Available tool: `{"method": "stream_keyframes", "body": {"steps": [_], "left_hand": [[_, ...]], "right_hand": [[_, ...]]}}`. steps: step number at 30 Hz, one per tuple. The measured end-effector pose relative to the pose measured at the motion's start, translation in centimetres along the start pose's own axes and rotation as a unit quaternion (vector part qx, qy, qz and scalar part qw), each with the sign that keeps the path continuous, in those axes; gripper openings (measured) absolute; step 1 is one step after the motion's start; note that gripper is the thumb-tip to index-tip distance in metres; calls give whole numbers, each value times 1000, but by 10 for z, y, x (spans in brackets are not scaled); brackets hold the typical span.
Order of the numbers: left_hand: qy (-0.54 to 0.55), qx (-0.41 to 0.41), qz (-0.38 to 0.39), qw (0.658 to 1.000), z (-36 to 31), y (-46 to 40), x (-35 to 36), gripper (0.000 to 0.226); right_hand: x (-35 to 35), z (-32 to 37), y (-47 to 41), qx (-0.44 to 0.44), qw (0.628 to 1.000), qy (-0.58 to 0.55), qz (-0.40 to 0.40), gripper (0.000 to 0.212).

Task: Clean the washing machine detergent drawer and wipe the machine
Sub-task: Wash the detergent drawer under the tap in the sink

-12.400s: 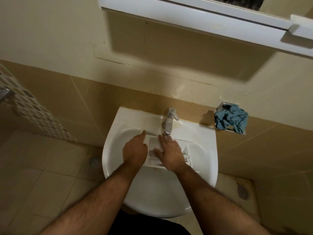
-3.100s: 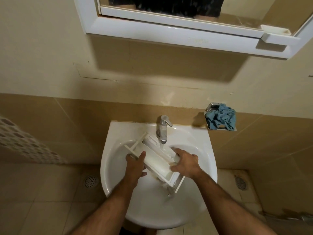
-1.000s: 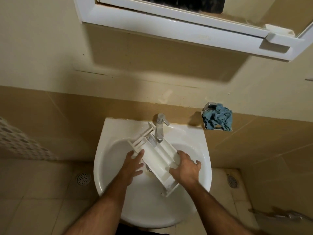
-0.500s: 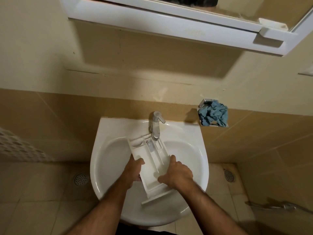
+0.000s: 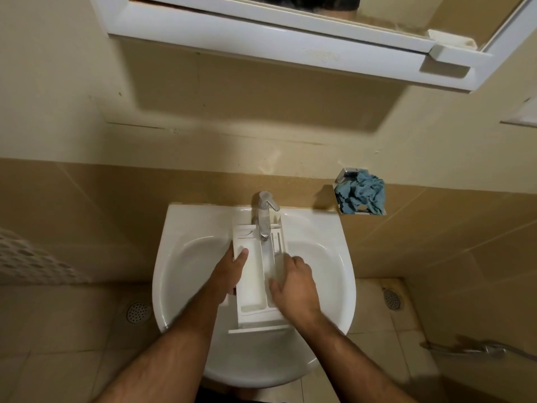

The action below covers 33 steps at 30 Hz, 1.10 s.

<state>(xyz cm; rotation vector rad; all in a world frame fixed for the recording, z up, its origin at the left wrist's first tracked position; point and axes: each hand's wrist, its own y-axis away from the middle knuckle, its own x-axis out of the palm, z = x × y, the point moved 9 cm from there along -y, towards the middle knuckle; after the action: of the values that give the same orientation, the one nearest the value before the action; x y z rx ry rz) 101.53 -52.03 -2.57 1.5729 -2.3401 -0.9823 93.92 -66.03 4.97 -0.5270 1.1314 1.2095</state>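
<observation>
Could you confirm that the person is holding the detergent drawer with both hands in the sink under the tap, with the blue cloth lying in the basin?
Not quite: in the head view the blue cloth sits in the wall holder right of the tap, not in the sink. Both hands do hold the detergent drawer.

Drawer (image 5: pixel 255 289) fills the middle of the sink (image 5: pixel 186 257) lengthwise, far end tucked under the tap (image 5: pixel 265 216), so the spout blocks any reach from above there. Left hand (image 5: pixel 229 274) grips the drawer's left wall, right hand (image 5: pixel 293 283) its right side; both forearms cross the near rim. Open bowl left and right of the drawer, and in front of its near panel. Cabinet (image 5: pixel 290 39) overhangs above the tap. Cloth (image 5: pixel 361 196) in its wall holder sits right of the sink, apart from it.
</observation>
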Motion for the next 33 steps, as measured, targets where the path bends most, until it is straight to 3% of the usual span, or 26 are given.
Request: {"method": "stream_keyframes", "body": {"steps": [2,4,6,9,12,14,20,24,28,33], "left_hand": [[10,-8,0,1000,4,1,0,57],[23,-10,0,1000,6,2,0,56],[41,-15,7,999,7,3,2,55],[73,-9,14,997,3,3,4,53],[90,14,3,996,1,-1,4,55],[83,25,-9,996,5,-4,3,56],[113,11,-40,993,17,-11,-1,56],[127,15,-23,992,16,-15,9,56],[167,-6,-3,986,18,-20,17,54],[70,56,-99,991,21,-23,4,70]], "right_hand": [[-1,21,-7,-72,996,-53,-17,42],[4,29,-21,-55,989,-137,0,37],[13,33,-35,1,973,-228,37,38],[32,48,-39,20,951,-297,82,57],[38,48,-30,-8,966,-256,41,73],[49,41,-24,-16,972,-228,58,78],[69,17,-1,16,972,-208,112,73],[50,19,-21,59,978,-182,78,57],[34,34,-33,29,974,-221,40,66],[47,25,-16,13,968,-231,100,63]]}}
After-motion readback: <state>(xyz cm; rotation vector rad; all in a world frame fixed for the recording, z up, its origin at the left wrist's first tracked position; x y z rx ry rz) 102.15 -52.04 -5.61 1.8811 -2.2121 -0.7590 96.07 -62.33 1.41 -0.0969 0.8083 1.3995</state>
